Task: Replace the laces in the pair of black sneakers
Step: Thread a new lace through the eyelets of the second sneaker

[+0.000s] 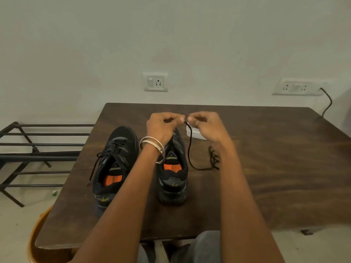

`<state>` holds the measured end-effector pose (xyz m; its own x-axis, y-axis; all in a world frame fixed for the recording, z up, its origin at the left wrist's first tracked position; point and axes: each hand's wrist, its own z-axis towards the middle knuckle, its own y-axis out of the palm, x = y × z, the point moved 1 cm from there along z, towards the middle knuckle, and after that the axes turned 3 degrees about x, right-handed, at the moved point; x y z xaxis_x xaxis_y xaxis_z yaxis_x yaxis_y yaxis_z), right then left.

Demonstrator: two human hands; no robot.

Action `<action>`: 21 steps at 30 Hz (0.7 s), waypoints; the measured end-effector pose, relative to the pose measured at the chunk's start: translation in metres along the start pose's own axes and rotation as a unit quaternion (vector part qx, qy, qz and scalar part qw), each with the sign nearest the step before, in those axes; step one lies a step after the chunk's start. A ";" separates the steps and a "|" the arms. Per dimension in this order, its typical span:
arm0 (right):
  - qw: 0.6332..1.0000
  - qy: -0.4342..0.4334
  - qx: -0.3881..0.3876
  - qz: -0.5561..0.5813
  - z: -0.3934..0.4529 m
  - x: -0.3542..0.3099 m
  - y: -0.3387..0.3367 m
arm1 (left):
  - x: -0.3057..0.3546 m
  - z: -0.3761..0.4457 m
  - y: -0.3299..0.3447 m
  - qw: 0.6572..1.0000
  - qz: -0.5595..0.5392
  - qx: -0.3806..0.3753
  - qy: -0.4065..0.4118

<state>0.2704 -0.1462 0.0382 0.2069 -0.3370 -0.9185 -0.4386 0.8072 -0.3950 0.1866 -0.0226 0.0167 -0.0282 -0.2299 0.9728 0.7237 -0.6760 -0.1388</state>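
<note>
left hand (164, 126): fingers curled, pinching the black lace (189, 149) above the toe of the right sneaker (173, 173).
right hand (206, 124): fingers curled, pinching the same lace just beside your left fingertips; a ring shows on one finger.
lace path: it drops from your fingers, loops onto the table (266, 168) right of the right sneaker, and ends in a loose bundle (213, 157) near your right forearm.
left sneaker (114, 164): stands just left of its mate, heel toward you, a lace in its eyelets with ends trailing off its left side.
right sneaker eyelets: mostly hidden by your left hand; you cannot tell whether any are threaded.
step in hand: likely feeding the lace tip into an eyelet near the toe. keep the pinch close to the tip, and let the slack stay free so the bundle does not knot.
clear box (195, 132): sits behind your right hand.
readable text: orange insoles show part of a word, "ush"; a "7" on each tongue; no brand name legible.
</note>
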 end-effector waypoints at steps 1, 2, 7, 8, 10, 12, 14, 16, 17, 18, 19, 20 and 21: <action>0.997 -0.005 -0.054 0.058 -0.002 -0.001 0.006 | 0.000 0.000 -0.002 1.000 -0.019 0.000 -0.004; 0.992 -0.005 -0.082 0.094 -0.002 -0.001 0.012 | -0.001 0.001 -0.004 0.999 -0.032 0.006 -0.011; 0.996 -0.022 -0.034 0.083 0.008 0.003 0.025 | -0.008 0.009 -0.019 0.997 -0.044 0.027 -0.063; 0.997 -0.028 -0.020 0.064 0.010 0.003 0.025 | -0.012 0.011 -0.020 0.995 -0.034 0.043 -0.080; 0.999 -0.025 -0.003 0.045 0.014 0.003 0.029 | -0.023 0.015 -0.024 0.989 -0.002 0.093 -0.119; 1.000 -0.009 0.003 0.026 0.020 0.008 0.035 | -0.038 0.017 -0.027 0.979 0.062 0.124 -0.148; 1.000 0.014 -0.004 0.001 0.026 0.015 0.046 | -0.050 0.016 -0.026 0.973 0.128 0.091 -0.166; 0.999 0.030 -0.007 -0.020 0.032 0.025 0.058 | -0.055 0.014 -0.023 0.973 0.150 0.036 -0.172; 0.999 0.033 -0.002 -0.036 0.036 0.030 0.065 | -0.056 0.013 -0.021 0.973 0.158 0.017 -0.167; 0.998 0.032 0.004 -0.054 0.040 0.034 0.071 | -0.057 0.014 -0.019 0.972 0.169 0.000 -0.164; 0.997 0.031 0.014 -0.072 0.044 0.038 0.075 | -0.056 0.013 -0.017 0.971 0.178 -0.017 -0.161; 0.995 0.029 0.023 -0.091 0.047 0.041 0.078 | -0.056 0.012 -0.015 0.969 0.190 -0.030 -0.158; 0.993 0.030 0.031 -0.107 0.051 0.045 0.084 | -0.058 0.013 -0.015 0.966 0.202 -0.039 -0.154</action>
<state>0.2877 -0.0688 -0.0351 0.2371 -0.5312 -0.8134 -0.3341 0.7416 -0.5818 0.1870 0.0100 -0.0351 0.4613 -0.2738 0.8440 0.5788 -0.6281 -0.5201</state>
